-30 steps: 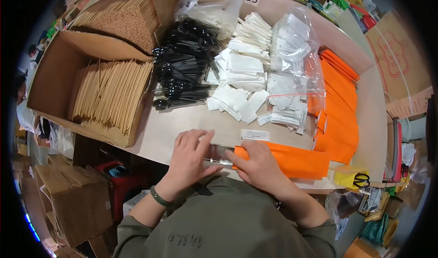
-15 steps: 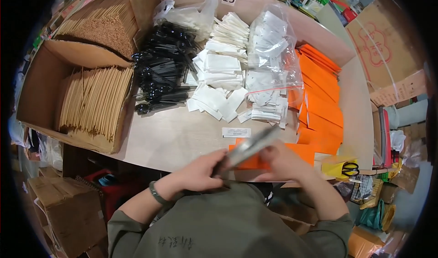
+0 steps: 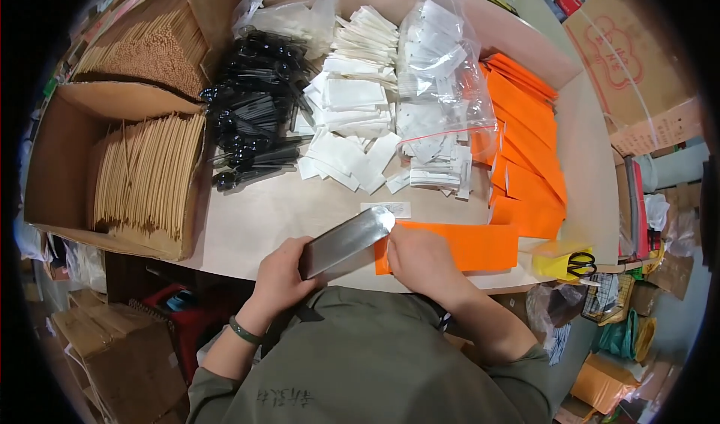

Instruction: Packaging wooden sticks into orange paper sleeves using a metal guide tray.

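Observation:
A shiny, silvery rectangular slab-like object (image 3: 349,242), its exact kind unclear, is held slanting over the front of the table. My left hand (image 3: 281,275) grips its lower left end, thumb on the near side. At its upper right end my right hand (image 3: 424,257) is closed, the curled fingers against the edge and the fingertips partly hidden. Beneath and beside the right hand lies an orange paper sleeve (image 3: 484,248). A small white printed packet (image 3: 391,209) rests just beyond the silvery object, partly covered by it.
Cardboard boxes of wooden chopsticks (image 3: 146,176) stand at the left. Black plastic spoons (image 3: 259,109), white packets (image 3: 356,105), a clear bag of packets (image 3: 435,71) and stacked orange sleeves (image 3: 529,146) line the back. Black-handled scissors (image 3: 581,264) lie at the right front corner.
The silvery object has swung from nearly edge-on to showing its broad face, and moved left. Both hands shifted left with it, the right hand closing in on its end.

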A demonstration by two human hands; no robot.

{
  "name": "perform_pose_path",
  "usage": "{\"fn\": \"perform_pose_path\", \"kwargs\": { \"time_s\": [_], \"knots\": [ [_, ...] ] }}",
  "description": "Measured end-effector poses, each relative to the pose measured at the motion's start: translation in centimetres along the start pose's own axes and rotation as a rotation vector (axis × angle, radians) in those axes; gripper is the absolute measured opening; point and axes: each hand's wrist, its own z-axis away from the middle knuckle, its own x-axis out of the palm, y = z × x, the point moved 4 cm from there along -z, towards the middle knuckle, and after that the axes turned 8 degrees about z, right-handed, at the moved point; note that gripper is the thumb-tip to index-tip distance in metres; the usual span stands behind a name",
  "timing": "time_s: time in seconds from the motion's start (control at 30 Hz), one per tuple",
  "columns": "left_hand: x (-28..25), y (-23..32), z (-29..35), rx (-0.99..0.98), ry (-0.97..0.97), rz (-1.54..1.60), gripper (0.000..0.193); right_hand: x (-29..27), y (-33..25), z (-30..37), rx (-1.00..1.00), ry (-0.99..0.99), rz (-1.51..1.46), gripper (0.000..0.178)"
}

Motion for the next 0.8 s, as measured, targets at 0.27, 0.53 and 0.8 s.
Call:
{"fn": "perform_pose_path", "kwargs": {
  "time_s": [0.27, 0.53, 0.8],
  "knots": [
    [-1.7, 0.9, -0.8, 0.209, -0.31, -0.139, 0.064, 2.2, -4.0, -0.9, -0.119, -0.18, -0.143, 0.018],
    [-2.4, 1.6, -2.3, 0.403, -0.091, 0.024, 0.061, 0.3, 2.3, -8.6, -0.123, -0.163, 0.106, 0.015],
    [-8.3, -6.2, -1.9, 0.076, 0.268, -0.153, 0.032, -1.1, 3.7, -8.3, 0.029, -0.186, -0.259, 0.025]
  ]
}}
